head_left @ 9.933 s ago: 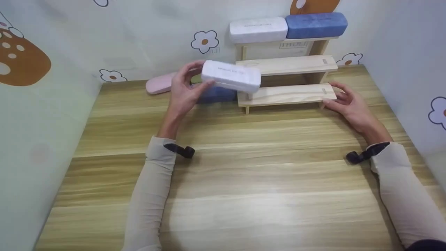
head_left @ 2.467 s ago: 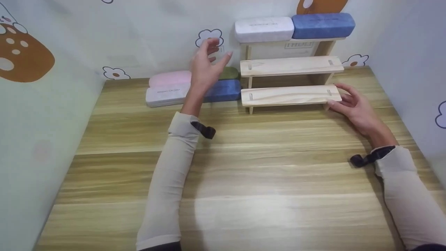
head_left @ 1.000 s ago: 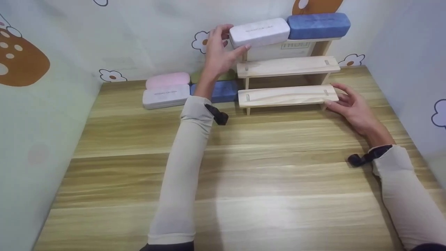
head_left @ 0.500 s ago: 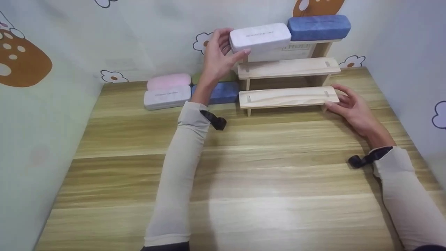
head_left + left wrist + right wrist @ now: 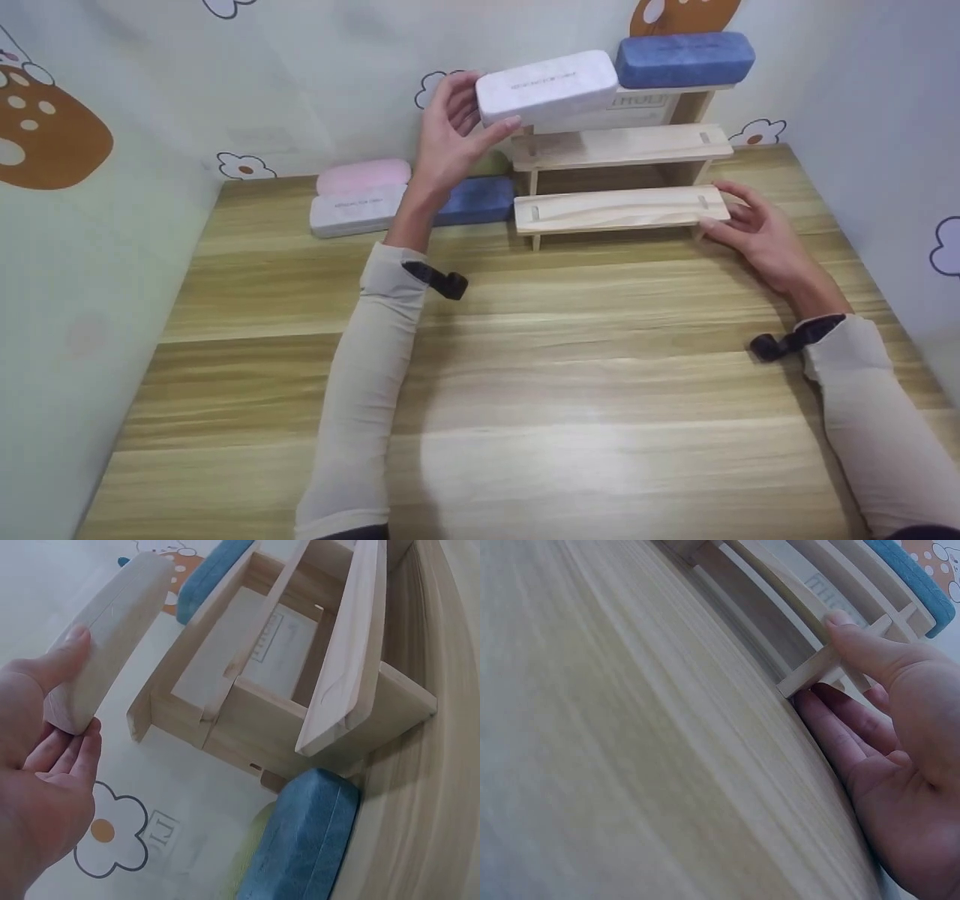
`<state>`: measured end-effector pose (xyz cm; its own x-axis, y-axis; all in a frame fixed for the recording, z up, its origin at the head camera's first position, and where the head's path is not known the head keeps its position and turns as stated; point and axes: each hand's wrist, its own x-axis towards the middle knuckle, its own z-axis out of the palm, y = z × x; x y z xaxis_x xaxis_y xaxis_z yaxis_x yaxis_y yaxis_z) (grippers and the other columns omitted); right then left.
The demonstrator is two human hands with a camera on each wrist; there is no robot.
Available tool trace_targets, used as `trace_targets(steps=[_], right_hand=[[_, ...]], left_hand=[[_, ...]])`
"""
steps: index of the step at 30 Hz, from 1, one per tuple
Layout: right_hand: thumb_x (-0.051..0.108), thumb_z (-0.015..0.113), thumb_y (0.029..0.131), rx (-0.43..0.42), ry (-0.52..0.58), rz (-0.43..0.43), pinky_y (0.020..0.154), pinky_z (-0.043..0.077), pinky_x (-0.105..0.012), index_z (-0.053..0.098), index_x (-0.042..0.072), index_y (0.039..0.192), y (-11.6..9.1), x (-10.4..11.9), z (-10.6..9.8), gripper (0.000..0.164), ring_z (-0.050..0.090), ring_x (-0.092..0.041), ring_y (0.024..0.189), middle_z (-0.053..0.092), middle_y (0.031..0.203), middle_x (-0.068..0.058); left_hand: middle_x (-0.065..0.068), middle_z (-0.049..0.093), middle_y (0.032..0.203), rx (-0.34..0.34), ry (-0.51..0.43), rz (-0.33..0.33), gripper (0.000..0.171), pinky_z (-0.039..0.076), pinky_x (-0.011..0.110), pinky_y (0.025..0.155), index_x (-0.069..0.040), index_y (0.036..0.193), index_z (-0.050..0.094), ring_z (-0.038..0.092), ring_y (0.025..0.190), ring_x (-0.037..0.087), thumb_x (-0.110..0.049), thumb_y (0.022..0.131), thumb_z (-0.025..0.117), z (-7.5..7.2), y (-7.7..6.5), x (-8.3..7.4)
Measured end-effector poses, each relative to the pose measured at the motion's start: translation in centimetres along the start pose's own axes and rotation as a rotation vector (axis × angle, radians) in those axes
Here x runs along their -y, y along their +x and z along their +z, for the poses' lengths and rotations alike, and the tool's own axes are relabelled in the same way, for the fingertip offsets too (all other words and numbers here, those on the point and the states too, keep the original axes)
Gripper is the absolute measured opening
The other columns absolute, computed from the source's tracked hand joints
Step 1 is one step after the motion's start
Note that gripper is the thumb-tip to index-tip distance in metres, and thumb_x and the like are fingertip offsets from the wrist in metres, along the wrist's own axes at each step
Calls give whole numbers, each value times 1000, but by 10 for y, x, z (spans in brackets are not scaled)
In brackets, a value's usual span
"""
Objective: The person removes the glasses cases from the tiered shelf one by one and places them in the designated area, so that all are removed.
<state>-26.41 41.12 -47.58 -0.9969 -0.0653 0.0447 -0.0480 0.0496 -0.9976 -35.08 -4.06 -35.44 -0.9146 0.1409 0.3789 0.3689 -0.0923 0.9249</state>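
Note:
In the head view my left hand (image 5: 444, 150) grips the left end of a white glasses case (image 5: 551, 86), thumb on the near side and fingers behind. The case hangs tilted in the air, in front of the left half of the top tier of a three-step wooden stand (image 5: 622, 208). The left wrist view shows that same white case (image 5: 112, 637) apart from the wood. At the stand's right end, my right hand (image 5: 772, 240) pinches the lowest step. In the right wrist view its thumb lies on the step and its fingers are beside the leg (image 5: 810, 671).
A blue glasses case (image 5: 686, 60) sits on the right half of the top tier. Left of the stand, a pink case (image 5: 364, 176), a second white case (image 5: 352, 211), a dark blue case (image 5: 476, 201) and a partly hidden green case (image 5: 491, 163) stand close together against the wall.
My left hand reached the white case on the top tier, took hold of it and lifted it off, toward the left and nearer. My right hand stays on the lowest step.

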Motion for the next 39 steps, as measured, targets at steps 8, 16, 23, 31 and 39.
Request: trace_targets(steps=[8,16,23,31,39], right_hand=[[-1,76,98,2,11,10,88,62,-15,42,6,162,1,0,2,72,75,-5,114,76,130,4],[2,77,98,7,-5,15,89,62,-15,43,8,162,1,0,2,72,75,-5,116,75,133,5],[3,78,98,3,-8,23,89,61,-14,42,7,163,0,0,1,74,75,-5,116,75,131,5],[1,77,98,7,-2,12,90,61,-14,42,7,163,1,2,1,74,74,-4,116,75,131,5],[-6,74,98,6,62,-5,87,62,-15,45,5,160,0,1,1,70,75,-7,112,77,127,3]], left_hand=[[16,64,150,8,-6,4,79,49,29,123,2,151,49,61,141,24,-6,84,92,-17,-26,-5],[10,64,149,16,-1,2,81,53,33,119,-4,149,52,61,140,20,-8,81,96,-34,-38,16],[9,63,150,7,-38,-14,81,53,35,119,-5,148,53,59,142,22,-4,80,96,-50,-46,23],[9,64,150,-8,-25,-65,81,57,40,114,-8,148,54,59,142,22,-6,79,97,-69,-57,28],[10,64,149,-19,14,-83,79,53,39,120,-9,147,55,59,144,23,-6,80,97,-89,-67,32]])
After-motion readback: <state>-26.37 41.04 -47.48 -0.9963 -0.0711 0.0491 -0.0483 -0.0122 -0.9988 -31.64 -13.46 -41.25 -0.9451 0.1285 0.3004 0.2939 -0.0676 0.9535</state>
